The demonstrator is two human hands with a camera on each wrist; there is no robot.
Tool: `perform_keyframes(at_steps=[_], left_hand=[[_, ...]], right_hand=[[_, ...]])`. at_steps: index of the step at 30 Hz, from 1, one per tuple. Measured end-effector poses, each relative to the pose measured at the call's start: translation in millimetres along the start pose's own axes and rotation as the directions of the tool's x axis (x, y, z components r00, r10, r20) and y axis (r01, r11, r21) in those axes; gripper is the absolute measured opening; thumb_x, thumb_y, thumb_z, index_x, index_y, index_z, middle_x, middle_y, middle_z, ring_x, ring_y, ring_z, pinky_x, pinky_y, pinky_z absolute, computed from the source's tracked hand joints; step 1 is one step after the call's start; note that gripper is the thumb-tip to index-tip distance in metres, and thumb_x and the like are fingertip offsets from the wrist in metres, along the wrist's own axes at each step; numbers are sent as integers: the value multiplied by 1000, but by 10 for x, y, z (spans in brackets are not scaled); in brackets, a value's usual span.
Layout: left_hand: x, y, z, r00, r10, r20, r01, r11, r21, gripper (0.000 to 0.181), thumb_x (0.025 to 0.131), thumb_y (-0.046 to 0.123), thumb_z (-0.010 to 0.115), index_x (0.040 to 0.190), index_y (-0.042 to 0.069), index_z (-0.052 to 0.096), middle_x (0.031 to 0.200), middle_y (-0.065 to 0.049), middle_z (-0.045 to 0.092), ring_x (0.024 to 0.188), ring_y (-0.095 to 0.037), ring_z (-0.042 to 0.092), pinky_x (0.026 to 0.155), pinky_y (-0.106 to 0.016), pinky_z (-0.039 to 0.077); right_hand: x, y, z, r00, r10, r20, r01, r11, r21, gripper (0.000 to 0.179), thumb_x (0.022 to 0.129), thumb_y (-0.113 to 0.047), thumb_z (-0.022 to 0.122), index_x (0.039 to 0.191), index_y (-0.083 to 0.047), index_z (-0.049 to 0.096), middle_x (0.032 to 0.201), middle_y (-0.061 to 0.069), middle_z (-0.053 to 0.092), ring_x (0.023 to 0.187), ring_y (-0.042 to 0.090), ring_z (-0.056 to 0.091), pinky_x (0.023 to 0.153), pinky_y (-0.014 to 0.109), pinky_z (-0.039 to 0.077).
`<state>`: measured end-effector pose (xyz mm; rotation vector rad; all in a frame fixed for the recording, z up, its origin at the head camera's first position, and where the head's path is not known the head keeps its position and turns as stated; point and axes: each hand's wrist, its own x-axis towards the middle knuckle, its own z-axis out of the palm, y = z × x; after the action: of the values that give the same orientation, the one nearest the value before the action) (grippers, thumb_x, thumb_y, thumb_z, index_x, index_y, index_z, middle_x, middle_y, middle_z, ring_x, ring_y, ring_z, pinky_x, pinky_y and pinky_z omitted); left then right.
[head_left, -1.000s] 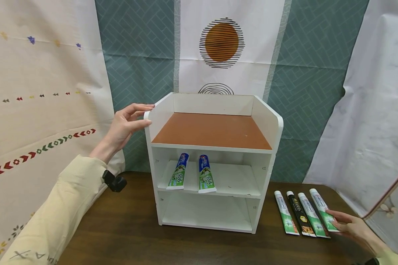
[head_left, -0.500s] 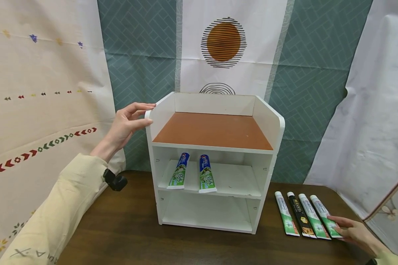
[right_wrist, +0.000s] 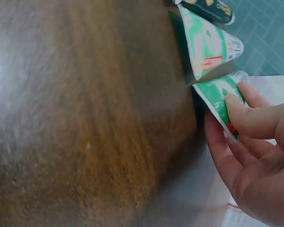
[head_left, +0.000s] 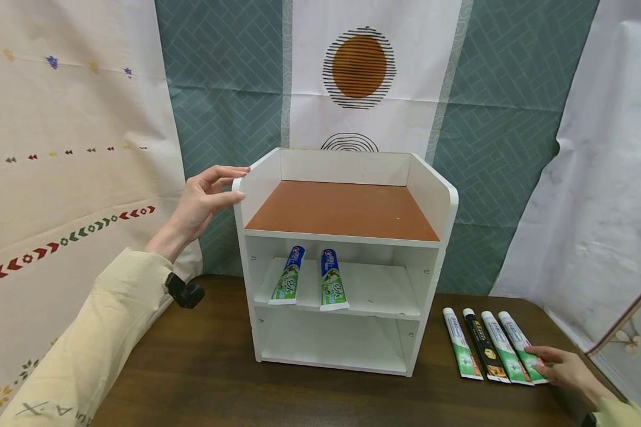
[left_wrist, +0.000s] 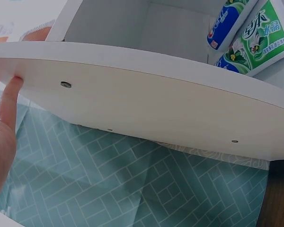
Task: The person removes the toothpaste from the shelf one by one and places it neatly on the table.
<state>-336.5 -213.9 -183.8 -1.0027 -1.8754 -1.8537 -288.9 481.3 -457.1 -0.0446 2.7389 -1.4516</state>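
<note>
The right hand (head_left: 563,367), nearly closed, pinched the end tube (head_left: 517,335); the left hand (head_left: 199,198), half-curled, held the cabinet (head_left: 430,201). Light pressure seemed best, sparing the neighbouring tube (head_left: 504,344) just beyond.

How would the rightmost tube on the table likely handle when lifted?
The rightmost tube probably flexes near its flat crimped end, where the right hand pinches it. It looks smooth, so it may slip. That wide end should discourage rolling.

The right fingers (right_wrist: 251,119) partly hide the outermost green-and-white tube (right_wrist: 217,94)
</note>
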Motion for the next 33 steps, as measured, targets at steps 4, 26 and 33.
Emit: perform_keyframes(at_steps=[4,26,33], left_hand=[[1,-14,4,1000,1,2,-1,1000,-2,31,80,-3,66,109,6,63,125,-9,51,123,-26,33,89,-38,39],[1,-18,17,1000,-2,-1,2,1000,-13,32,80,-4,65,110,6,63,126,-9,50,121,-26,35,86,-36,40],[-6,-14,-4,1000,18,1,-18,1000,-24,31,81,-6,63,110,5,63,125,-10,51,121,-26,36,83,-32,44]], right_hand=[[-15,8,-4,998,-56,-1,56,995,-77,29,77,4,61,106,5,63,88,14,57,66,8,47,52,26,42],[-55,-91,-58,997,-4,-83,-1,998,-67,43,82,-1,60,117,19,44,93,21,60,69,18,57,56,33,47],[7,-576,102,974,-191,-125,180,980,-90,44,88,-19,60,121,8,49,109,13,59,77,11,59,58,32,49]])
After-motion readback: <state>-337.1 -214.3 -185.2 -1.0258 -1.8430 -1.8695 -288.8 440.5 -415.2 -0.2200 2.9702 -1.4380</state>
